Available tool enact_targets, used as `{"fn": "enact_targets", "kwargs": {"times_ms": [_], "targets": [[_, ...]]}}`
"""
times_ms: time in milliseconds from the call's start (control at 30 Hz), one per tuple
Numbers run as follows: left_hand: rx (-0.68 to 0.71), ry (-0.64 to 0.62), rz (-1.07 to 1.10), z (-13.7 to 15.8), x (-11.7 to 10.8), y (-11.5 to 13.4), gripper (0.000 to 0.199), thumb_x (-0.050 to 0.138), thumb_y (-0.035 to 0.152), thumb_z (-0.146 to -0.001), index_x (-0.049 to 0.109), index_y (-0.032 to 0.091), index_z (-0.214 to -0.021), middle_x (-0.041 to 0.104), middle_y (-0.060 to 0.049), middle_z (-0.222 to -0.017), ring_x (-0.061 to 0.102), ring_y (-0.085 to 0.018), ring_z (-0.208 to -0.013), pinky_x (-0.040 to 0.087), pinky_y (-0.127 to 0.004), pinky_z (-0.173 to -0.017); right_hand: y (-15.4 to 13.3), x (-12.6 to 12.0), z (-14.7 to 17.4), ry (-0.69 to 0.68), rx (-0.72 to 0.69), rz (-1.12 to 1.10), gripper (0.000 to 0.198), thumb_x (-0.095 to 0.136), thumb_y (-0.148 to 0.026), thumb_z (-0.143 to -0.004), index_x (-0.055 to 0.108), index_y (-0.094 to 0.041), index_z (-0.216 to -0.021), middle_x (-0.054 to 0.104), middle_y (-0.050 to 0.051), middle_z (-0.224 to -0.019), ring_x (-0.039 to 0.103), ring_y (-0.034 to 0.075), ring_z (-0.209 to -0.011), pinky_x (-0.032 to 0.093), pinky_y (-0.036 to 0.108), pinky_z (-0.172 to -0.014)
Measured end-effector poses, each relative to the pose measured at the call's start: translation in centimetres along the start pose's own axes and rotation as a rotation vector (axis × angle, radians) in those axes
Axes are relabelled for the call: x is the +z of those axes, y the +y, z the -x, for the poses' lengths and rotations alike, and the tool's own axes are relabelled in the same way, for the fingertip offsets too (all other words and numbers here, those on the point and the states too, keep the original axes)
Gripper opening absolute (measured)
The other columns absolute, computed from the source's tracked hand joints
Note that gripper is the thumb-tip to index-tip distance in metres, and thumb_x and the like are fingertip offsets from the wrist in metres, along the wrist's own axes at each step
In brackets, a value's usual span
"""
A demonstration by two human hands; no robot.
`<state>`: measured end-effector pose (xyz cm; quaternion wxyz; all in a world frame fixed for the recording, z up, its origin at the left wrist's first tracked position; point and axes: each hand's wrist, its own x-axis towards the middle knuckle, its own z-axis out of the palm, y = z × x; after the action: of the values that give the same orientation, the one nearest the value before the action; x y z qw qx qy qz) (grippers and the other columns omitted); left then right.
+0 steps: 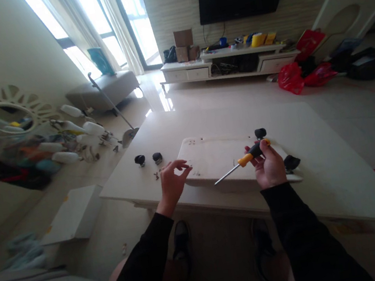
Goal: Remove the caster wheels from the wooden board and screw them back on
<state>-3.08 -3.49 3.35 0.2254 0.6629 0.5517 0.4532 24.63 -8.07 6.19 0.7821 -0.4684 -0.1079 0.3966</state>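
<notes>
My right hand [270,167] grips a screwdriver [247,157] with a yellow and black handle. Its metal shaft slants down to the left over a white, flat-topped piece [217,154] lying on the table. My left hand [174,179] has thumb and forefinger brought together at that piece's left end; whatever is between them is too small to make out. Two black casters stand at the piece's right end, a far caster [261,133] and a near caster [291,162]. A pair of loose casters [139,160] and several small screws [156,176] rest left of my left hand.
The white table [333,168] spans the front. A white box [73,214] sits on the floor at left, near a round mirror [9,118] and a clutter of white bottles [87,129]. Beyond are a grey bench [106,92], a TV cabinet [186,70] and red bags [291,78].
</notes>
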Motion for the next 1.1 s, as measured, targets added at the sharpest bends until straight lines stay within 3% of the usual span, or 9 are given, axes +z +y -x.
{"fn": "enact_targets", "kwargs": {"times_ms": [133, 433, 733, 1100], "targets": [[0.041, -0.102, -0.062, 0.9, 1.0, 1.1, 0.035, 0.089, 0.018, -0.080, 0.076, 0.026, -0.111, 0.082, -0.001, -0.088, 0.074, -0.023, -0.088, 0.048, -0.044, -0.107, 0.2, 0.0, 0.0, -0.038, -0.020, 0.032, 0.065, 0.096, -0.066, -0.062, 0.068, -0.023, -0.102, 0.073, -0.001, -0.099, 0.081, 0.022, -0.087, 0.071, 0.041, -0.071], [0.050, -0.217, -0.055, 0.3, 1.4, 1.1, 0.041, 0.087, 0.017, -0.082, 0.071, 0.027, -0.119, 0.083, 0.000, -0.091, 0.075, -0.024, -0.092, 0.044, -0.044, -0.110, 1.5, 1.0, 0.6, -0.104, -0.080, 0.073, 0.064, 0.093, -0.068, -0.066, 0.066, -0.024, -0.104, 0.074, -0.001, -0.095, 0.081, 0.022, -0.090, 0.072, 0.042, -0.076], [0.118, -0.207, -0.072, 0.4, 1.8, -0.3, 0.046, 0.087, 0.014, -0.082, 0.069, 0.027, -0.123, 0.083, 0.001, -0.090, 0.074, -0.025, -0.093, 0.043, -0.044, -0.109, 2.4, 2.2, 0.7, -0.092, -0.058, 0.079, 0.067, 0.097, -0.066, -0.059, 0.067, -0.023, -0.100, 0.074, -0.001, -0.090, 0.081, 0.023, -0.087, 0.072, 0.046, -0.078], [0.143, -0.272, -0.183, 0.0, 0.9, -1.1, 0.044, 0.079, 0.009, -0.086, 0.071, 0.028, -0.126, 0.083, -0.003, -0.093, 0.073, -0.028, -0.104, 0.043, -0.043, -0.105, 3.3, 3.5, 2.1, -0.191, -0.181, 0.160, 0.053, 0.093, -0.056, -0.070, 0.065, -0.023, -0.099, 0.069, -0.002, -0.100, 0.081, 0.021, -0.086, 0.073, 0.045, -0.071]]}}
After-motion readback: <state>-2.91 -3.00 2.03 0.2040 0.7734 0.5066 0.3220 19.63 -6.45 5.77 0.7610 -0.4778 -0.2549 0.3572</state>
